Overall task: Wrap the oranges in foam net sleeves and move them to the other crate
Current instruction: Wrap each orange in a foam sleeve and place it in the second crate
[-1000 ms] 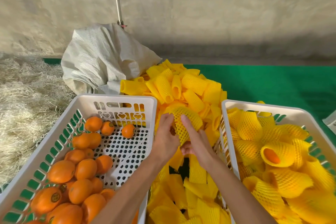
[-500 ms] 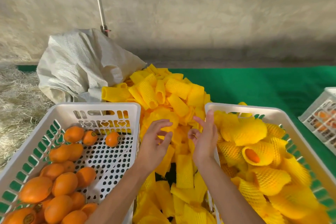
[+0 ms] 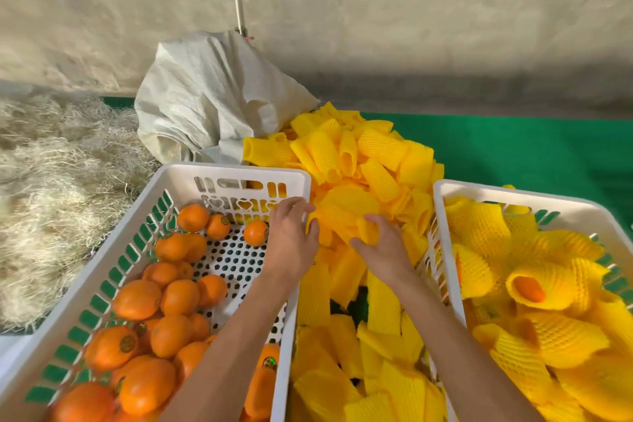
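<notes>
The right hand [image 3: 382, 250] is curling its fingers into a yellow sleeve [image 3: 349, 212] on the heap of foam net sleeves [image 3: 363, 161], seemingly pinching it. The left hand [image 3: 293, 236] is hanging loose-fingered beside that heap, holding nothing. She looks to be picking a sleeve; next comes fetching an orange. The bare oranges [image 3: 161, 301] are sitting in the crate [image 3: 236, 171] left of the heap, wrapped ones in the other crate [image 3: 442, 202] right of it. Motion blur is hiding the exact grip.

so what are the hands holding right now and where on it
The right hand pinches a loose foam net sleeve at its near edge, on the pile between the crates. The left hand holds nothing, fingers just reaching toward that sleeve.
</notes>
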`<state>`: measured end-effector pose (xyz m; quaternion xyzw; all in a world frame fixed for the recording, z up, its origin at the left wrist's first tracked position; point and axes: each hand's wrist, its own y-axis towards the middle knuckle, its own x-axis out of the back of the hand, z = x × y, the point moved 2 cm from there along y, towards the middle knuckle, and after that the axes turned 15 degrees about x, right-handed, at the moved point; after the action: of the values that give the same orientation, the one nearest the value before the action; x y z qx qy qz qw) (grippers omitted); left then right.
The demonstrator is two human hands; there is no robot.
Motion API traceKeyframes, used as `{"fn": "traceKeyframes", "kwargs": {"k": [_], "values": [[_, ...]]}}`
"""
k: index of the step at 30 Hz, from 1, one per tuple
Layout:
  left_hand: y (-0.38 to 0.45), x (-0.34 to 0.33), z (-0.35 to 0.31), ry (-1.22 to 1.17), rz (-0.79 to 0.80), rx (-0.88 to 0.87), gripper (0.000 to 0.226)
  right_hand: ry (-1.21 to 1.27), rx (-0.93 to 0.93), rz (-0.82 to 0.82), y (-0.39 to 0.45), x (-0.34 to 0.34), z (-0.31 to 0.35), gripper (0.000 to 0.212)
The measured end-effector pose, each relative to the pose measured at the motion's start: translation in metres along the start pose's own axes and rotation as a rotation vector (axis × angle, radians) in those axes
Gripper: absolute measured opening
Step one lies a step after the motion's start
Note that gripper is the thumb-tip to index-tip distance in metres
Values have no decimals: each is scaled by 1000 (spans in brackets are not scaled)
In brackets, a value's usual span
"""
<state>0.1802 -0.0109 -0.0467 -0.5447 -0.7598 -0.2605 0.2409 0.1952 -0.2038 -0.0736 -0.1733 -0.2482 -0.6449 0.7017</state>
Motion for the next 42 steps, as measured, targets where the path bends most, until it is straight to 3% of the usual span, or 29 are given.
{"fn": "traceKeyframes", "kwargs": {"k": [6, 14, 17, 19, 22, 25, 32, 40, 42], "values": [[1, -5, 5, -36, 70, 101, 28, 599, -169, -48, 12, 8, 10, 57], [3, -1, 12, -296, 61, 210, 37, 991, -151, -161, 16, 11, 11, 44], [7, 6, 31, -206, 52, 341, 29, 924, -133, -262, 13, 13, 12, 32], [10, 8, 56, 176, 132, 442, 23, 789, -121, -308, 10, 13, 12, 31], [3, 11, 91, 690, 353, 692, 49, 683, -81, -279, 5, 12, 10, 47], [-2, 9, 105, 776, 402, 757, 50, 588, -56, -203, 2, 11, 9, 41], [-5, 13, 114, 956, 305, 795, 44, 575, -7, -104, -5, 8, 16, 30], [-7, 15, 123, 1100, 336, 786, 47, 669, -7, -104, -5, 6, 16, 49], [-7, 16, 123, 1082, 340, 800, 46, 648, 21, -92, -6, 6, 16, 23]]}}
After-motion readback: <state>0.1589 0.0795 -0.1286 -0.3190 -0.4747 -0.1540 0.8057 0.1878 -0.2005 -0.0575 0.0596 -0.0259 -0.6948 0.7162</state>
